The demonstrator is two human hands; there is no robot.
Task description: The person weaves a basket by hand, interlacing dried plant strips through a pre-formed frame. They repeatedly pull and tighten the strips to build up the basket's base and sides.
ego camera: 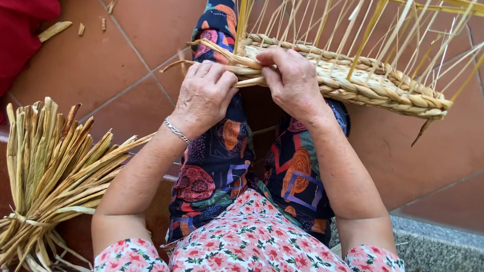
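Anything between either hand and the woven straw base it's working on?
Nothing visible. Both the left hand and the right hand already rest on the braided edge of the straw basket base, pinching loose straw strands at its near corner. The straw bundle lies apart on the left.

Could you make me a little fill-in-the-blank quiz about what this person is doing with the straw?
1. Both hands grip the braided rim of an unfinished ____.
2. The left hand wears a ____ at the wrist.
3. A tied bundle of straw lies on the person's ____ side.
4. The floor is laid with reddish ____.

Missing words: basket; bracelet; left; tiles. The right hand presses the rim.
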